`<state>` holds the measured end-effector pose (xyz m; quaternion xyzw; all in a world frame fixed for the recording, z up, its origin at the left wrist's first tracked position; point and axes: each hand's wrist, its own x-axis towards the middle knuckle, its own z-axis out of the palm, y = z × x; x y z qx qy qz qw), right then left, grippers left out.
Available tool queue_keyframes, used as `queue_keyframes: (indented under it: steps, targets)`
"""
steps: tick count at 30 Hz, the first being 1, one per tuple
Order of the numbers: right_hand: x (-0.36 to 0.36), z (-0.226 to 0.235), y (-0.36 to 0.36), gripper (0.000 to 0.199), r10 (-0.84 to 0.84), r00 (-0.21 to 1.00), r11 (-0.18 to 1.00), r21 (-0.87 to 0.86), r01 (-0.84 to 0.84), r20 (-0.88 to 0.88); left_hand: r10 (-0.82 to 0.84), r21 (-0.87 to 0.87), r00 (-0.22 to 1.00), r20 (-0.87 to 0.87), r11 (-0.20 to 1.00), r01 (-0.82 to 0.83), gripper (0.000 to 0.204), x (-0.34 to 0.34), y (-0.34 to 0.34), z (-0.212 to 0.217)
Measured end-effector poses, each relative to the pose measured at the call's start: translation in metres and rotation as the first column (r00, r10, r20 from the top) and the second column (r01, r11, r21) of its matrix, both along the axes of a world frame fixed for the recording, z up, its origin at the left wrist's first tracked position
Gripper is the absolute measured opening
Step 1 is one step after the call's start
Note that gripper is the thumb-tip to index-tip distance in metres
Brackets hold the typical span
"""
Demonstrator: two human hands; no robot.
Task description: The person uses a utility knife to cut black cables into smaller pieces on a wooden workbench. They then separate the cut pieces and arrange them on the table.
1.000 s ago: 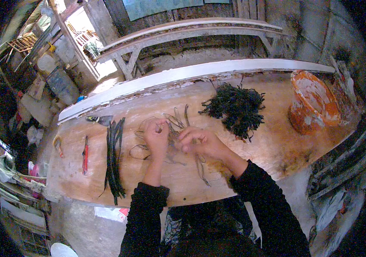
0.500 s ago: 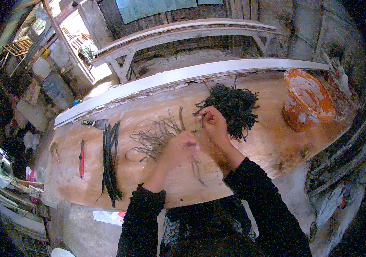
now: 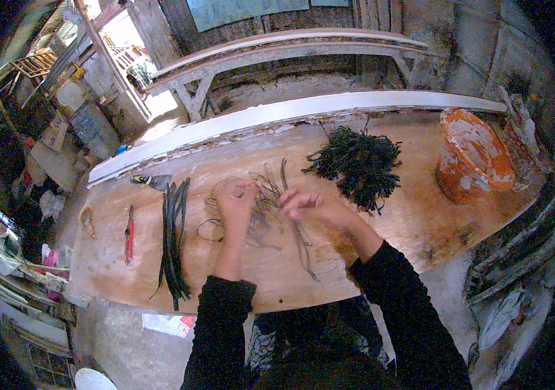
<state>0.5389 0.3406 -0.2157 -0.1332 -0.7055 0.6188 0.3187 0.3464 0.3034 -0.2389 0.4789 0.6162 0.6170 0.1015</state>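
Over a loose tangle of thin grey-brown string (image 3: 265, 229), my left hand (image 3: 234, 200) is raised with thumb and fingers pinched together; whatever is between them is too fine to make out. My right hand (image 3: 313, 207) hovers at the tangle's right side, fingers pointing left, loosely apart and slightly blurred, with nothing visible in them. A few longer strands (image 3: 304, 250) trail below it toward the table's near edge. Beyond my right hand lies a heap of short black knotted strips (image 3: 358, 166). A bundle of long flat black strips (image 3: 174, 240) lies left of my left hand.
On the wooden table (image 3: 225, 289) are a red cutter knife (image 3: 129, 237), a scraper (image 3: 154, 181) and a small brush (image 3: 87, 221) at left. An orange, white-smeared bucket (image 3: 449, 172) stands at right. A long white board (image 3: 277, 114) lines the far edge; a bench (image 3: 290, 49) stands behind.
My right hand has left the edge of the black heap and come left and down to the string. My left hand has moved left and up, away from the strands it was over.
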Motion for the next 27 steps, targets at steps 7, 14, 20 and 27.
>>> queue_keyframes:
  steps: [7, 14, 20, 27]
  targets:
    - [-0.001, -0.002, -0.006, 0.013, 0.171, 0.984, 0.985, 0.002, -0.171, -0.047, -0.066, 0.021, 0.970, -0.236, 0.997, 0.073, 0.002, 0.023, -0.012, 0.019]
    - [-0.003, -0.014, 0.006, 0.009, -0.202, 0.967, 0.978, -0.089, 0.190, -0.155, -0.262, -0.070, 0.952, -0.160, 0.965, 0.254, 0.002, 0.036, -0.009, 0.004]
    - [-0.003, -0.015, 0.012, 0.021, -0.675, 0.733, 0.734, 0.029, 0.679, -0.080, -0.789, -0.083, 0.538, 0.296, 0.540, 0.838, 0.004, 0.057, -0.019, 0.002]
    - [0.005, -0.033, 0.037, 0.012, -0.785, 0.619, 0.587, 0.312, 0.747, -0.006, -0.647, -0.041, 0.732, 0.212, 0.743, 0.668, 0.006, 0.053, -0.014, 0.000]
